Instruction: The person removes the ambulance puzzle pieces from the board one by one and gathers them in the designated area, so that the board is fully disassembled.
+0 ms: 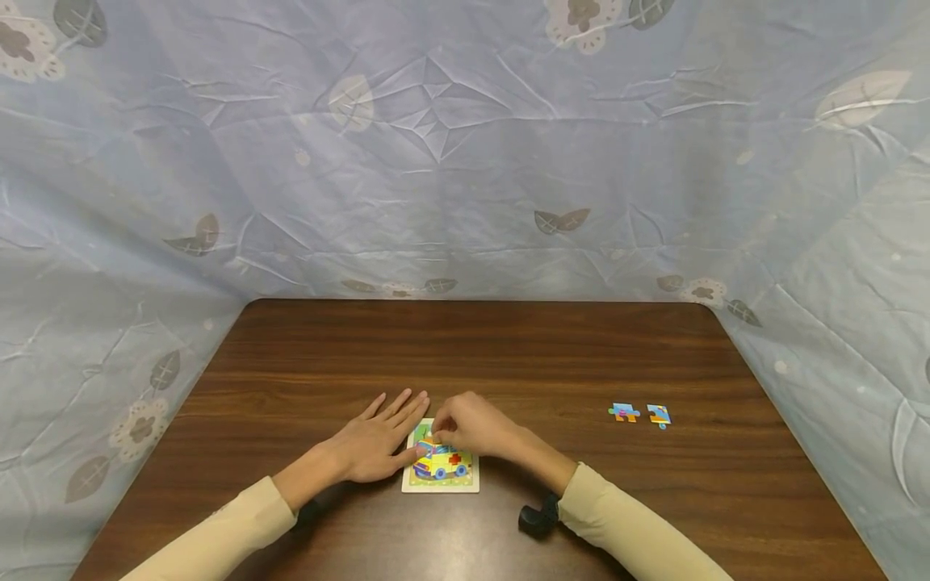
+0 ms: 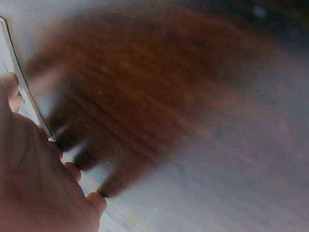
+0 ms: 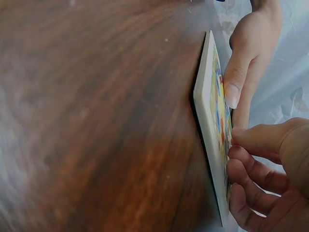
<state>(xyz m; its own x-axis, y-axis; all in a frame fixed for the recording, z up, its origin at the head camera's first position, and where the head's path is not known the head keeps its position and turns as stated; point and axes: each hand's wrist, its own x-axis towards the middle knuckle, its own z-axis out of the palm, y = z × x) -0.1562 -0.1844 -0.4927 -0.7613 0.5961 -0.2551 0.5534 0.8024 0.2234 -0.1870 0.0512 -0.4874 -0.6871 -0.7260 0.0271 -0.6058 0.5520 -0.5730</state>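
A jigsaw puzzle (image 1: 441, 478) with a yellow ambulance picture lies in a white-edged tray (image 3: 206, 99) on the table. My left hand (image 1: 370, 446) lies flat at its left side, fingers spread, the thumb resting on the picture. Over the puzzle's upper part, my right hand (image 1: 474, 425) has thumb and fingertips together, pinching a puzzle piece against the picture; the fingers hide most of that piece. The right wrist view shows these fingertips (image 3: 237, 137) touching the puzzle surface, close to the left thumb (image 3: 233, 89).
Two loose puzzle pieces, one blue and pink (image 1: 622, 412) and one blue and orange (image 1: 659, 415), lie apart on the right of the brown wooden table (image 1: 349, 347). A patterned grey-blue cloth (image 1: 465, 186) hangs behind and at both sides. A black strap part (image 1: 538, 519) shows beneath the right wrist.
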